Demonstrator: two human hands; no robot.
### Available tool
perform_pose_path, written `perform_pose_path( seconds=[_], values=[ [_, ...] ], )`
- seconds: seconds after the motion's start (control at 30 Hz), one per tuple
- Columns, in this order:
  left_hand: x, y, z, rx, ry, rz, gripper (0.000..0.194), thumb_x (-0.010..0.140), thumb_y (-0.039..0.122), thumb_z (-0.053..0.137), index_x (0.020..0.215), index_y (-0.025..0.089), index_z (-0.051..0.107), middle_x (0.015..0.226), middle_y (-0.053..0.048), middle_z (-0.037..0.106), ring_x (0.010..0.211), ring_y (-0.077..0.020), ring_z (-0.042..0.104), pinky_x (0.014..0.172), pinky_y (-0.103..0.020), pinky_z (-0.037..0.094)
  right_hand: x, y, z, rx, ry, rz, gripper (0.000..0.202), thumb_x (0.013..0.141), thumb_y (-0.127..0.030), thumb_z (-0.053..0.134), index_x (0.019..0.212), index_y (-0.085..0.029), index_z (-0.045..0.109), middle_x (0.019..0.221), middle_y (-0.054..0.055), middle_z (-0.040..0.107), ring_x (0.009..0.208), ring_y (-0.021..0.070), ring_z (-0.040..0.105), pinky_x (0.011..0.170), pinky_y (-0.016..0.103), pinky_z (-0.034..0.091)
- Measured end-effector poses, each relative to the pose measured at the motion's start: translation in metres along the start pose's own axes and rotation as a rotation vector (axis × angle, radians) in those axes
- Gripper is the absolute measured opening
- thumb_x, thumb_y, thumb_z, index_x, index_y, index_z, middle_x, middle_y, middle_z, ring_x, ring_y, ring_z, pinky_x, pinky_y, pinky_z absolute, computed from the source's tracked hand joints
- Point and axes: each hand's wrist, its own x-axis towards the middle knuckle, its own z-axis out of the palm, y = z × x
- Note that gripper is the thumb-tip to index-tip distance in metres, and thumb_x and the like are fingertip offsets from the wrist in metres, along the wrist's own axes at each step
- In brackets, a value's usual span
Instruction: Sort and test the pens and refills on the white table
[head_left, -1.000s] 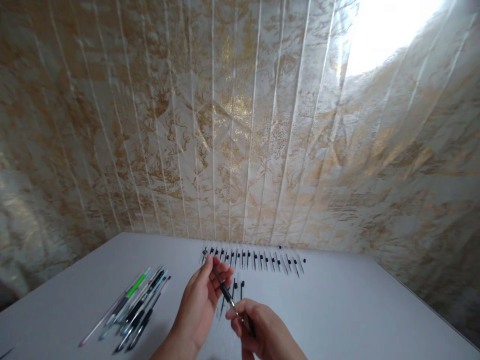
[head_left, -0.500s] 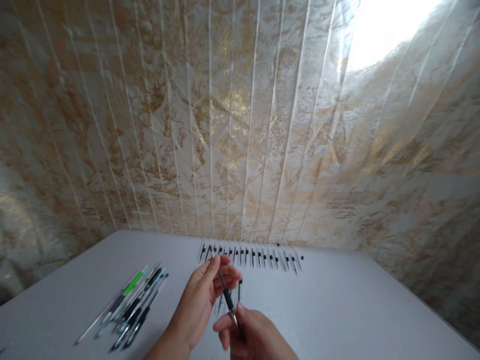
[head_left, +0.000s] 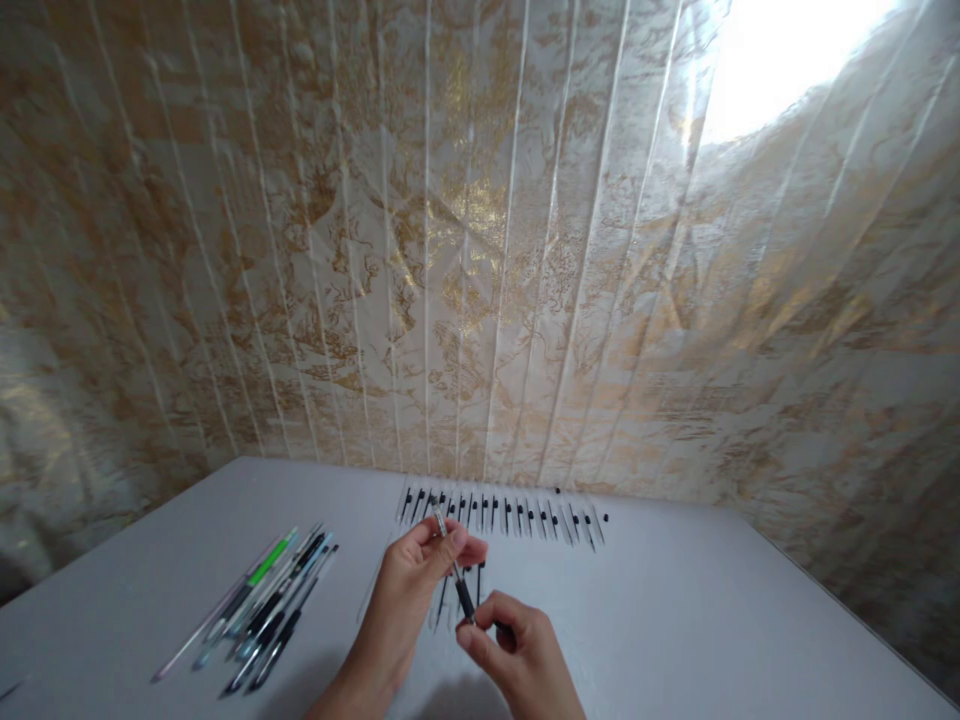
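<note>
A clear-barrelled pen with a black grip (head_left: pixel 465 598) is held aslant in front of me, its lower end towards my right side. My left hand (head_left: pixel 397 595) closes round the clear upper barrel with thumb and fingers. At the lower end, my right hand (head_left: pixel 529 650) pinches around the pen's tip. Something dark shows under its curled fingers, possibly a cap; I cannot make it out fully. Beneath the hands lie a few thin black pen parts (head_left: pixel 481 580), partly hidden by the left hand and the pen.
On the white table (head_left: pixel 660 610), a bunch of pens (head_left: pixel 262 620) lies at the left, one with a bright green section. A long row of clear pen pieces with black caps (head_left: pixel 508 515) runs along the back. Behind stands a shiny gold-patterned curtain (head_left: pixel 465 300).
The right hand has turned and shifted slightly right, with thumb and forefinger now at the pen's tip. The left thumb has moved down the barrel. The pen has shifted slightly right.
</note>
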Motion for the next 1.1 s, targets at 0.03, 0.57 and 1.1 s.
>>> perform_pose_path(
  seconds=[0.03,0.57,1.1],
  values=[
    [0.0,-0.001,0.001,0.004,0.007,-0.004,0.027,0.076,0.04,0.07,0.086,0.017,0.059,0.079,-0.006,0.074,0.082,-0.0208,0.067,0.086,-0.033,0.045,0.001,-0.001,-0.002,-0.013,-0.002,0.019,0.03,0.066,-0.042,0.072,0.058,-0.015,0.063,0.053,-0.004,0.045,0.054,0.0102,0.033,0.055,0.025,0.025],
    [-0.001,0.002,-0.002,0.08,-0.11,-0.022,0.028,0.072,0.036,0.074,0.09,0.019,0.062,0.079,0.001,0.066,0.083,-0.016,0.059,0.081,-0.026,0.04,0.003,-0.006,-0.019,0.262,-0.34,0.058,0.042,0.072,-0.055,0.067,0.07,-0.014,0.075,0.056,0.001,0.058,0.052,0.009,0.039,0.054,0.024,0.027],
    [-0.007,0.004,0.005,-0.146,-0.163,-0.204,0.024,0.077,0.033,0.071,0.092,0.016,0.063,0.084,-0.007,0.07,0.086,-0.0176,0.062,0.076,-0.025,0.046,0.003,-0.005,-0.016,0.236,-0.28,0.09,0.049,0.071,-0.061,0.064,0.067,-0.012,0.071,0.051,-0.002,0.05,0.046,0.0072,0.03,0.048,0.025,0.018]
  ],
)
